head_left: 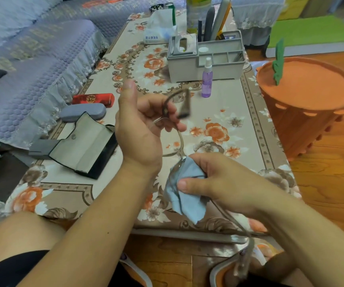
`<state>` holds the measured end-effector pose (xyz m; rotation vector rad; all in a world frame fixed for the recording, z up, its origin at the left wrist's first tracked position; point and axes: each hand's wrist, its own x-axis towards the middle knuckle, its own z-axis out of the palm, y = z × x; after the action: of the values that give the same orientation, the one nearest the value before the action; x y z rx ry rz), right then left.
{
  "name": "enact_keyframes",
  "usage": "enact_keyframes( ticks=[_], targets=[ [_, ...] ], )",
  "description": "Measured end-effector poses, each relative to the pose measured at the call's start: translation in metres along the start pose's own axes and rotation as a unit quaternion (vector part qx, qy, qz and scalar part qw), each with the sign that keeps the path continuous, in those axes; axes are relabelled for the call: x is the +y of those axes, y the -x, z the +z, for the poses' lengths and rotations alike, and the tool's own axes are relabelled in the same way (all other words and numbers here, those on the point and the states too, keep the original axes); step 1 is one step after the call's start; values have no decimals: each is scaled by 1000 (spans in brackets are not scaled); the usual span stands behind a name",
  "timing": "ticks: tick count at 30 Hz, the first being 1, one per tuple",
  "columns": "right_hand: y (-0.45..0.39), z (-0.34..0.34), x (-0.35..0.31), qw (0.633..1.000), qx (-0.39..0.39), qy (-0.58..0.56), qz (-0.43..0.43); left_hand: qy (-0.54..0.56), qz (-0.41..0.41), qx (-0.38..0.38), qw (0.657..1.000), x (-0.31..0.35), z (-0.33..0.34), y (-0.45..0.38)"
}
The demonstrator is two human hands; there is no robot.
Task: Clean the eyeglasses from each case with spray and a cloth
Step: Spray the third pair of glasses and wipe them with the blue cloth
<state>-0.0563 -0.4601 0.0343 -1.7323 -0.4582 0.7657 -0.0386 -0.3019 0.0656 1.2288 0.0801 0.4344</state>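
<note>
L hand (144,123) curls its fingers round blurred eyeglasses (177,104), thumb up, held above the table (239,104). R hand (218,179) nearer the person pinches blue cloth (185,195) on a temple arm. Spray bottle (207,79) stands beyond the glasses; open case (84,146) lies left of them.

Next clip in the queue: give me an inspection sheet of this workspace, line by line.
Surface: low table under a floral cloth.
Job's things: eyeglasses held up; blue cloth on one temple arm; purple spray bottle upright; open black case, grey case, red case.
Clutter: grey organiser, tissue pack.
Grippers: left hand grips the frame; right hand pinches the cloth.
Cables: nothing seen.
Surroundings: covered sofa, orange basket, wood floor.
</note>
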Motion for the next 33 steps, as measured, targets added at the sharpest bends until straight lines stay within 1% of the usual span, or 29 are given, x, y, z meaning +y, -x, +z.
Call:
enact_keyframes(
  ticks=[2, 4, 7, 8, 10, 12, 14, 18, 21, 25, 28, 33],
  targets=[
    [2, -8, 0, 999, -38, -24, 28, -6, -4, 16, 1000, 2, -2, -3],
    [2, -14, 4, 994, -71, -64, 57, -9, 6, 8, 1000, 5, -2, -6],
    [1, -13, 8, 967, -125, -199, 96, -17, 29, -22, 999, 8, 6, -3],
    [-1, -13, 9, 961, -137, -220, 97, -28, 37, -26, 999, 8, 8, 0],
    [-3, -12, 10, 969, -124, -196, 89, -32, 41, -24, 998, 6, 11, 4],
    [-3, -11, 9, 977, -115, -163, 76, -10, 24, -22, 999, 4, 10, 4],
    [-2, -10, 8, 980, -109, -149, 71, -11, 6, -23, 1000, 2, 7, 2],
    [0, 0, 4, 981, -81, -162, 72, -9, -12, -29, 999, 0, 6, 4],
    [0, 7, 2, 985, -45, -161, 45, 11, -23, -13, 1000, 2, 6, 2],
    [-2, 14, 2, 989, 4, -145, 23, 11, -37, 8, 999, 1, 4, 2],
    [-1, 16, 0, 985, 20, -171, 6, 11, -74, 23, 997, -3, 5, 10],
    [2, 17, 1, 989, 28, -141, -20, 44, -150, 48, 987, -2, 4, 12]
  ],
)
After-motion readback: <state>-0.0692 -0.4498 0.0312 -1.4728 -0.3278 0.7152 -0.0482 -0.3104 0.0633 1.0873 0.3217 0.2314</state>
